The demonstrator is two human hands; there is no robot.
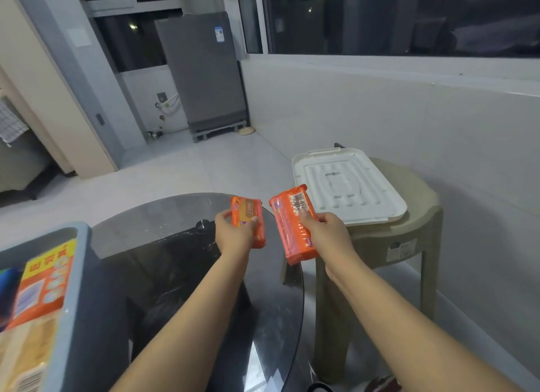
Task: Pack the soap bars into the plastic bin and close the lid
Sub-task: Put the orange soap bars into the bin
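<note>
Head cam: left hand (233, 234) grips a small orange soap pack (248, 220) over the round glass table (181, 245). Right hand (324, 231) holds a bigger orange soap pack (292, 225), barcode up. Blue-grey plastic bin (73, 274) sits near left with packs inside. White lid (347, 184) lies off to the right on a beige stool (409, 245).

A round dark glass table (187, 245) stands beside a beige plastic stool (409, 245). A grey fridge (201, 70) stands in the far corner under dark windows (409, 17).
</note>
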